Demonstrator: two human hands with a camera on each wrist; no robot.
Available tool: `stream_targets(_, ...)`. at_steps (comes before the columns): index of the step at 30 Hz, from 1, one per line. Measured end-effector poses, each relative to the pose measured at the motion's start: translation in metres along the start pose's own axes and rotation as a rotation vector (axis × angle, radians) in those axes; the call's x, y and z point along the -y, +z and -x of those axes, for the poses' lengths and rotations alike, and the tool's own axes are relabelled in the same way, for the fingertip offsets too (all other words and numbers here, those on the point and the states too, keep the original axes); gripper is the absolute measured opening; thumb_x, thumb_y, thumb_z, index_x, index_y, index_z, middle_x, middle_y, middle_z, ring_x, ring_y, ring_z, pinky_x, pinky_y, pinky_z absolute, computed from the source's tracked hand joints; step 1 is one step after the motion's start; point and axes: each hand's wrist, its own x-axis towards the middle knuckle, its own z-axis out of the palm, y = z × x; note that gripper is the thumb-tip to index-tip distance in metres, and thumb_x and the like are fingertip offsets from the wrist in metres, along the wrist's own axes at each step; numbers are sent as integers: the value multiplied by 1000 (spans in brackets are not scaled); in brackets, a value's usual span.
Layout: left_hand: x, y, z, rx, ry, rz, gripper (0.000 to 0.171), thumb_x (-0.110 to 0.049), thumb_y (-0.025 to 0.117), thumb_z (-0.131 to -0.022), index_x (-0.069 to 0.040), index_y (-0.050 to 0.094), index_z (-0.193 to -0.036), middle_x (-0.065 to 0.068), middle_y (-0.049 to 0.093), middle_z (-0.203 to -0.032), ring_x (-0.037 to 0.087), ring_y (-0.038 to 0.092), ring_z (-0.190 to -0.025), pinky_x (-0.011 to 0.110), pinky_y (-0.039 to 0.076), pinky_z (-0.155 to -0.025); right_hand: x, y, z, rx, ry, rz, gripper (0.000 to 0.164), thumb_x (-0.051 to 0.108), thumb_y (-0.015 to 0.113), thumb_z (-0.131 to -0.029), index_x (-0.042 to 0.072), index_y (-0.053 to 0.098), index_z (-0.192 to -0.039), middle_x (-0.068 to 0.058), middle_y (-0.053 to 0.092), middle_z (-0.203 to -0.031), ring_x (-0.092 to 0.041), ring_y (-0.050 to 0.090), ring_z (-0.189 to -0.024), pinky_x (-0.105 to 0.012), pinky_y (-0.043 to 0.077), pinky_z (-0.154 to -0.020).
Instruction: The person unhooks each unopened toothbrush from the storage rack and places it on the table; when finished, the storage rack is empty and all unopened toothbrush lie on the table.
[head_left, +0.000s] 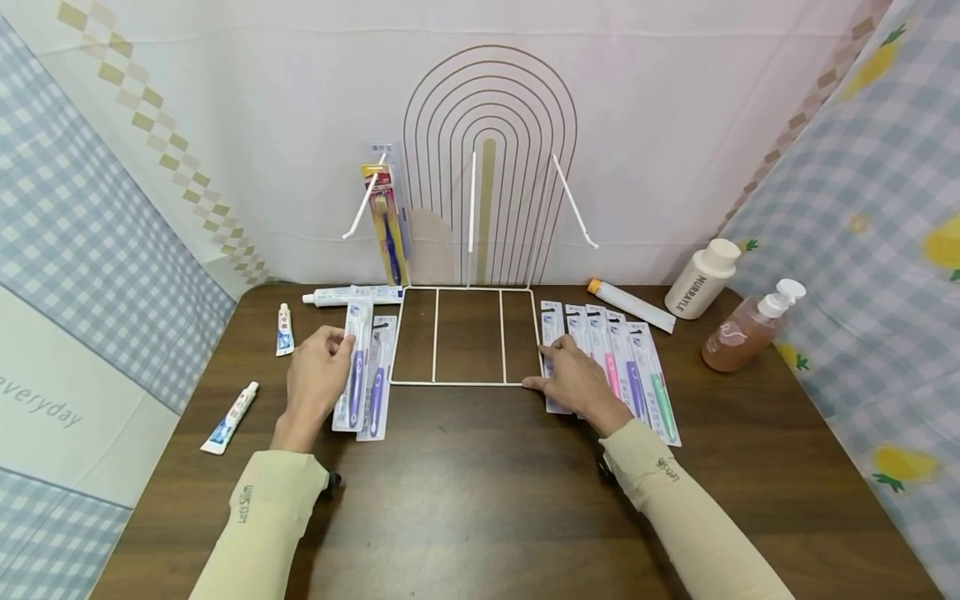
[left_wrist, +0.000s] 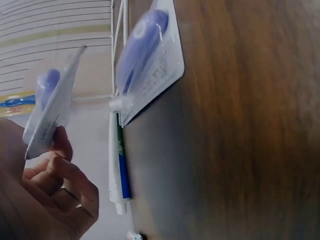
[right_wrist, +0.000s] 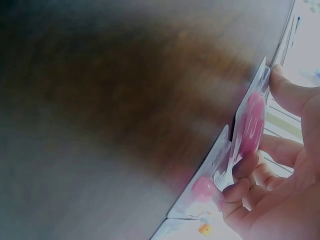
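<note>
My left hand pinches the edge of a packaged purple toothbrush. In the left wrist view this package stands tilted above the table. A second packaged purple toothbrush lies just right of it. My right hand rests over the leftmost package of the right-hand row, its thumb at the front right corner of the white wire rack. The right wrist view shows fingers and thumb touching a package with a pink toothbrush.
Two packaged toothbrushes hang from the rack's left hook. Toothpaste tubes lie at the left, including a small tube, and one orange-capped tube at back right. A cream bottle and a pump bottle stand at the right.
</note>
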Motion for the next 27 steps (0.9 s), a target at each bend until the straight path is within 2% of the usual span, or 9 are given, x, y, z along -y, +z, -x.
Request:
stream_targets(6,9,1,-5,125,-36,-54,41,-29,60,-117,4,74,-136,26,82,-118,40,78,-99,53,60,-80,-20,16,-12,-38,-37,14,90,63,86,-97,4,64,-162,-22,62,-143,-37,72,-98,-49,59,-77)
stream_targets(9,12,2,-6,191,-58,-60,42,-29,60,-117,7,72,-137,29,81,-122,42,78,-104,56,61,-82,-18,15,-13,-29,-32,16,90,61,86,-97,4,62,-163,-22,61,-145,-38,73,-101,-51,60,-80)
stream_targets(10,19,5,-8,196,-55,-59,43,-31,63,-115,6,73,-135,28,81,-120,40,78,-101,54,61,-81,-18,14,-12,-34,-33,14,90,61,86,-97,4,63,-163,-21,62,-145,-37,73,-101,-51,60,-80)
stream_targets(13,22,5,-8,226,-72,-55,44,-30,63,-115,7,72,-135,29,80,-122,40,78,-103,54,61,-81,-15,13,-11,-30,-29,8,88,58,87,-97,4,63,-163,-21,62,-146,-38,74,-106,-54,62,-85)
stream_targets(16,23,6,-8,242,-84,-55,44,-31,64,-115,7,72,-137,28,80,-123,38,77,-103,53,61,-81,-16,14,-11,-34,-23,-5,87,56,88,-97,4,63,-163,-20,62,-146,-39,74,-109,-55,62,-88)
stream_targets(17,17,3,-5,255,-97,-59,43,-28,62,-116,8,70,-139,30,79,-126,39,77,-105,54,61,-82,-12,11,-9,-22,-14,-5,86,53,88,-98,4,62,-163,-22,61,-147,-40,74,-112,-57,62,-91)
stream_targets(21,63,27,-30,248,-91,-75,44,-37,68,-114,0,75,-136,22,82,-121,33,78,-100,47,60,-74,-23,20,-16,-41,-33,5,88,58,88,-97,5,63,-163,-20,62,-145,-39,74,-111,-56,62,-90)
stream_targets(24,87,40,-44,242,-105,-82,42,-40,72,-109,-6,79,-132,16,85,-119,30,79,-100,45,60,-74,-25,21,-17,-33,-42,19,88,62,85,-98,6,64,-163,-21,62,-145,-39,74,-110,-54,62,-88)
stream_targets(27,72,33,-37,254,-123,-69,42,-34,74,-106,-2,80,-132,18,85,-121,32,78,-102,49,61,-78,-15,11,-9,-20,-34,16,87,58,86,-99,4,63,-163,-23,62,-146,-39,74,-110,-54,62,-87)
